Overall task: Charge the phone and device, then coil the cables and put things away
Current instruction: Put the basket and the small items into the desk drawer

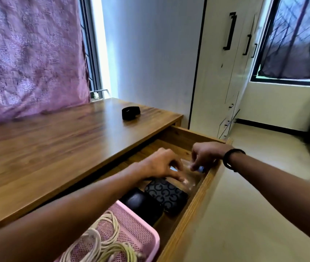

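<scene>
The wooden drawer [197,197] under the table stands pulled open. Both hands reach into its far end. My left hand [161,163] curls its fingers over a clear plastic container [190,181] lying there. My right hand [205,155] pinches a small blue piece [201,169] at the container's far side; blur hides what it is. A pink mesh basket [142,222] at the drawer's near end holds coiled white cables [101,241]. A small black device [131,113] lies on the tabletop, away from both hands.
Two black pouches, one patterned [167,195] and one plain [141,203], lie between the basket and the container. The wooden table [55,144] runs left, with a purple curtain [29,53] behind. White wardrobe doors [231,63] stand at the right, with pale floor [245,205] below.
</scene>
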The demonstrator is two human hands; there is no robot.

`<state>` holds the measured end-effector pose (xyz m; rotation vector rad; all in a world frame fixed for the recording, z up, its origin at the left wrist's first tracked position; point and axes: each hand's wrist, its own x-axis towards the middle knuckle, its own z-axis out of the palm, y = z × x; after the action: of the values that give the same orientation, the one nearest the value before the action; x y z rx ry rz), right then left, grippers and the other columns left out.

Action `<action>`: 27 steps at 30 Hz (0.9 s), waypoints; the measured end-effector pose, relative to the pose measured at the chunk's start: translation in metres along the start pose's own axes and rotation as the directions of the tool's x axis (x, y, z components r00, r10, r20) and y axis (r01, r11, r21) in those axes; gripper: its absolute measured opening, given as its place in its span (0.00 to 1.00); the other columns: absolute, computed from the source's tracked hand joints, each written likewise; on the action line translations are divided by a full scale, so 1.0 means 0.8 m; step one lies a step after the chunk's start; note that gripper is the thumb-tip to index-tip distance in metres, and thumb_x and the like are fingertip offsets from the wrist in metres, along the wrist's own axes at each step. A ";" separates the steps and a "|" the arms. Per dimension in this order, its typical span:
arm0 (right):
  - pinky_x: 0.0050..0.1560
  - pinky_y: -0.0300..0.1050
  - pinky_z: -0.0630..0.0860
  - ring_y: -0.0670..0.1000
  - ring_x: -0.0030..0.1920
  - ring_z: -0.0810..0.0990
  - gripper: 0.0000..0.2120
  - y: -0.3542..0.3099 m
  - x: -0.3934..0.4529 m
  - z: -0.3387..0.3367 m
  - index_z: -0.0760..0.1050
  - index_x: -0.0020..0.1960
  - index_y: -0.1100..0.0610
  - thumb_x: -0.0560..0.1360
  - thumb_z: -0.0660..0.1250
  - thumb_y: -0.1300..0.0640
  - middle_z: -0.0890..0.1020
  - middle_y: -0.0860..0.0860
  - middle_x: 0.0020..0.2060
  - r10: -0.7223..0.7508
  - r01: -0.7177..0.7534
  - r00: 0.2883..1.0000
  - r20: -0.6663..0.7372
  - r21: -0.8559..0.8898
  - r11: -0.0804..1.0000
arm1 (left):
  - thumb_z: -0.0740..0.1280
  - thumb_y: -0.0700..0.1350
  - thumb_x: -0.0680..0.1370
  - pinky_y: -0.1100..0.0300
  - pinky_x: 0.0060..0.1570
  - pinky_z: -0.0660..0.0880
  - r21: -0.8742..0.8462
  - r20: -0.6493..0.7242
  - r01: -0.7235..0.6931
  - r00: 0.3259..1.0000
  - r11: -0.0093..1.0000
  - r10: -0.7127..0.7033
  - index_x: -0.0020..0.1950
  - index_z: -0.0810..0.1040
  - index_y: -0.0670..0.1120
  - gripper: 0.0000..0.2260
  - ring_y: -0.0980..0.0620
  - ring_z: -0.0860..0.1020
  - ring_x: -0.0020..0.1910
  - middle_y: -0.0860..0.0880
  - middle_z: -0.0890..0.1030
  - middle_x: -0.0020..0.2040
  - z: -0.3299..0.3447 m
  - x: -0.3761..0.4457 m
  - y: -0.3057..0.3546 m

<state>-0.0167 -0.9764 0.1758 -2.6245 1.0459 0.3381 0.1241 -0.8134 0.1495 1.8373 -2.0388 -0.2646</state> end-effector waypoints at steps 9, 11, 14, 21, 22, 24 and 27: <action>0.52 0.48 0.84 0.49 0.46 0.85 0.16 -0.012 -0.002 0.015 0.79 0.50 0.48 0.68 0.81 0.45 0.85 0.48 0.45 -0.020 0.018 1.000 -0.013 -0.138 0.990 | 0.72 0.60 0.75 0.56 0.52 0.81 0.033 0.052 0.091 0.994 0.995 -0.092 0.57 0.82 0.54 0.14 0.60 0.80 0.50 0.56 0.82 0.53 0.021 0.004 -0.018; 0.47 0.47 0.84 0.48 0.42 0.87 0.17 -0.020 0.008 0.006 0.80 0.47 0.47 0.66 0.82 0.42 0.87 0.47 0.41 -0.022 0.023 1.000 0.011 -0.094 0.995 | 0.71 0.59 0.76 0.61 0.50 0.80 0.028 -0.077 0.102 0.992 0.994 -0.099 0.54 0.84 0.53 0.13 0.62 0.80 0.47 0.57 0.83 0.51 -0.003 0.001 -0.023; 0.43 0.47 0.84 0.48 0.40 0.85 0.12 -0.050 0.033 -0.013 0.78 0.47 0.49 0.72 0.79 0.46 0.85 0.48 0.41 -0.157 0.169 0.964 -0.213 0.039 0.985 | 0.72 0.51 0.78 0.69 0.44 0.75 0.004 -0.416 0.175 0.895 0.984 -0.158 0.51 0.85 0.50 0.07 0.60 0.81 0.43 0.55 0.85 0.47 -0.042 0.002 -0.044; 0.58 0.50 0.80 0.59 0.55 0.84 0.12 -0.186 0.137 -0.053 0.80 0.62 0.59 0.78 0.69 0.59 0.85 0.59 0.53 -0.302 0.528 0.669 -0.679 0.148 0.836 | 0.70 0.51 0.77 0.56 0.49 0.78 -0.287 -0.718 0.555 0.414 0.781 -0.559 0.53 0.82 0.50 0.07 0.46 0.83 0.50 0.46 0.86 0.48 -0.111 0.024 -0.138; 0.61 0.49 0.78 0.60 0.59 0.83 0.19 -0.202 0.153 -0.054 0.76 0.68 0.59 0.79 0.68 0.59 0.84 0.60 0.58 -0.299 0.520 0.712 -0.635 0.190 0.833 | 0.70 0.51 0.77 0.54 0.52 0.79 -0.299 -0.684 0.603 0.405 0.740 -0.606 0.55 0.80 0.51 0.09 0.45 0.83 0.52 0.46 0.86 0.50 -0.114 0.018 -0.156; 0.69 0.52 0.74 0.63 0.68 0.77 0.29 -0.230 0.187 -0.055 0.66 0.78 0.54 0.79 0.68 0.57 0.78 0.63 0.67 -0.300 0.482 0.779 -0.551 0.221 0.848 | 0.71 0.51 0.75 0.53 0.55 0.79 -0.312 -0.648 0.638 0.399 0.704 -0.648 0.59 0.78 0.51 0.14 0.45 0.83 0.52 0.46 0.86 0.52 -0.120 0.004 -0.187; 0.72 0.53 0.69 0.65 0.71 0.71 0.26 -0.253 0.231 -0.053 0.69 0.75 0.51 0.79 0.68 0.52 0.73 0.62 0.69 -0.255 0.404 0.811 -0.527 0.188 0.895 | 0.73 0.49 0.75 0.55 0.55 0.79 -0.314 -0.670 0.597 0.411 0.738 -0.618 0.62 0.78 0.52 0.16 0.47 0.83 0.52 0.47 0.86 0.48 -0.129 -0.011 -0.214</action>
<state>0.2598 -0.9675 0.1929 -2.5954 0.6607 -0.5577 0.3226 -0.8147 0.1754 2.1164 -0.7356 0.2671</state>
